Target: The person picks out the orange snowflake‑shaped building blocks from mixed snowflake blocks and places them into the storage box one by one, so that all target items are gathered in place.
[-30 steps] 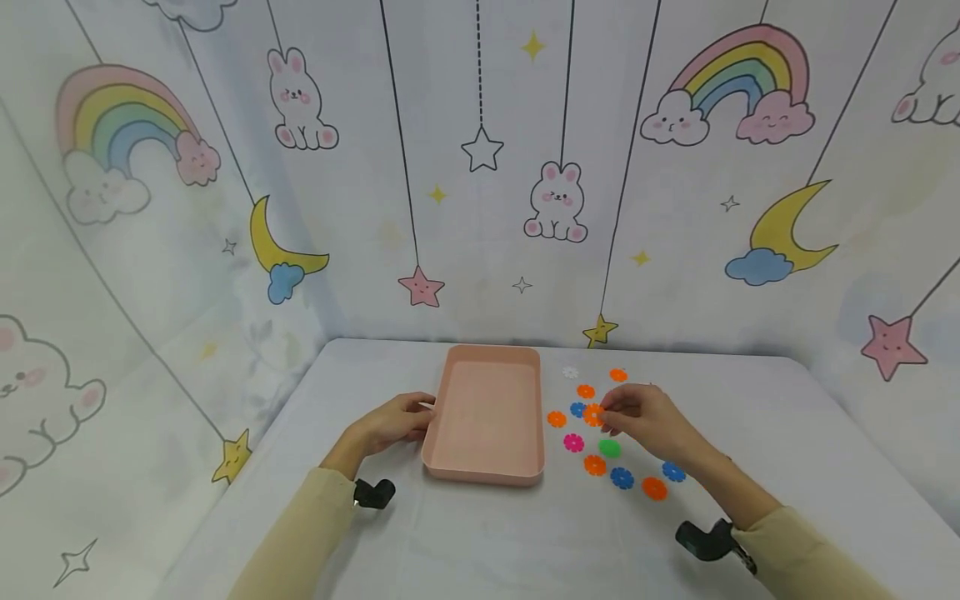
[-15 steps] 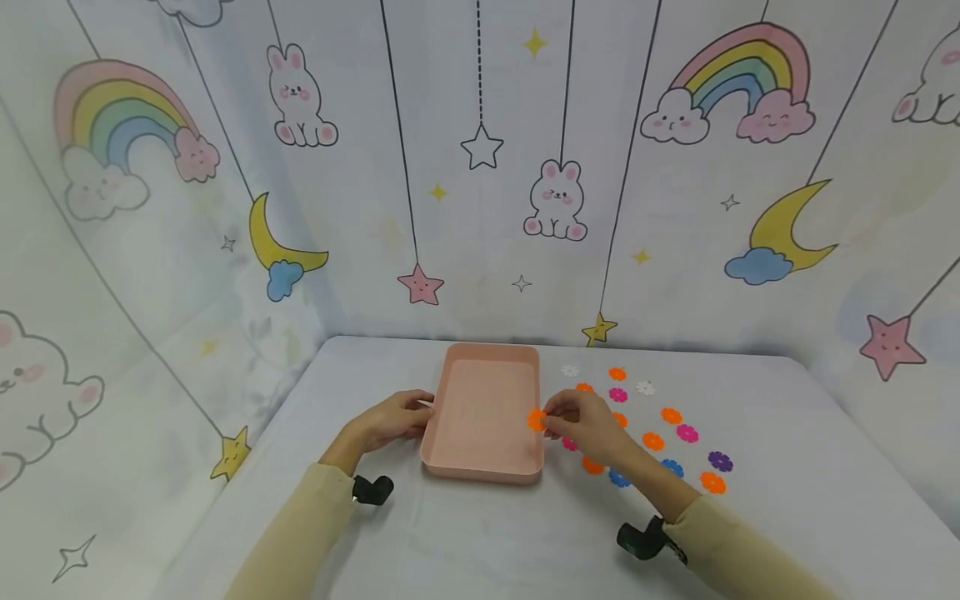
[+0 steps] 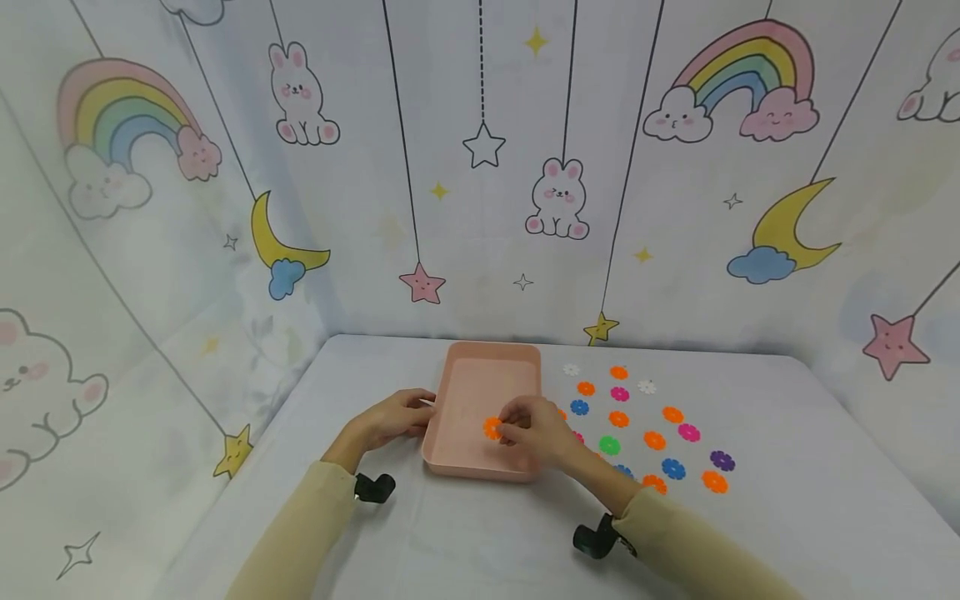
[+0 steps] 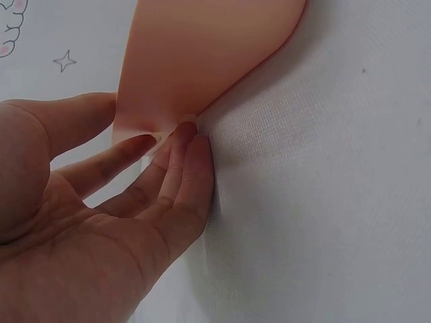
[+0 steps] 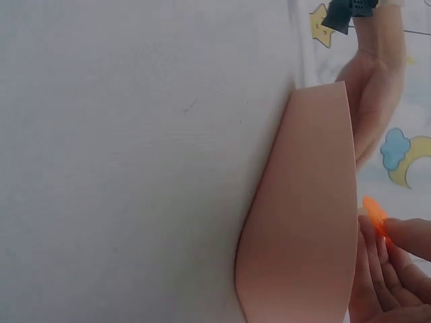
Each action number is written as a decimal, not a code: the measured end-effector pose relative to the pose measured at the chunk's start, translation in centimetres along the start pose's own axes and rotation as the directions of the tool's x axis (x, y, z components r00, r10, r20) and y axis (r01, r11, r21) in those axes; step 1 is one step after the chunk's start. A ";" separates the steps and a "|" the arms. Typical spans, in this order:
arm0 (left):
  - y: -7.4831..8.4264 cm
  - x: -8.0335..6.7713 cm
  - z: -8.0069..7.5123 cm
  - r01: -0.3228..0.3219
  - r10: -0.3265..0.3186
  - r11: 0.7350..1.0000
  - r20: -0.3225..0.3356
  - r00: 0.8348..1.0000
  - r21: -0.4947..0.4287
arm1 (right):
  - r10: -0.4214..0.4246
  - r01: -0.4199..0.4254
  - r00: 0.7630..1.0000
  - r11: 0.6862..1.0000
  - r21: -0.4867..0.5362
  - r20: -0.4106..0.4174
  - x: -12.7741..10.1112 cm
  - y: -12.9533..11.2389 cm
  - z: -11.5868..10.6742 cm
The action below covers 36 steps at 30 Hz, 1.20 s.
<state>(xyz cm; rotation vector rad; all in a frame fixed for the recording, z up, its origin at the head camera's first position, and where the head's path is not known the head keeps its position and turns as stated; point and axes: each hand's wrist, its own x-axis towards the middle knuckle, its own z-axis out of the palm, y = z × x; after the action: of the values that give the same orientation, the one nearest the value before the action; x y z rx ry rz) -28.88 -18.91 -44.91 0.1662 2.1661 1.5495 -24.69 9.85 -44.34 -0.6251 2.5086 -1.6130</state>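
Orange flower-shaped plastic disc (image 3: 492,428) is pinched in the right hand (image 3: 534,433) over the otherwise bare pink plastic tray (image 3: 459,460), which the left hand's (image 3: 390,421) straight fingers steady, while many coloured flower discs (image 3: 654,439) wait on the white table (image 3: 787,467).

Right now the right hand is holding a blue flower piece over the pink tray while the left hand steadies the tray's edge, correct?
Not quite: the flower piece in the right hand is orange, not blue, as the head view shows. It is over the pink tray, and the left hand steadies the tray's edge.
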 end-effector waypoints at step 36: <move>-0.1 0.1 -0.3 -0.005 0.005 1.000 0.026 1.000 0.006 | 0.007 0.017 0.995 0.971 -0.238 0.101 4.4 0.2 7.1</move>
<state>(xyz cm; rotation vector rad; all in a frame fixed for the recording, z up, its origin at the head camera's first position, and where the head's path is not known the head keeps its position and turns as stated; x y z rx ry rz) -29.05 -19.17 -44.90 0.1931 2.1518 1.5358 -26.62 2.18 -47.01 -0.7179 2.6475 -1.2548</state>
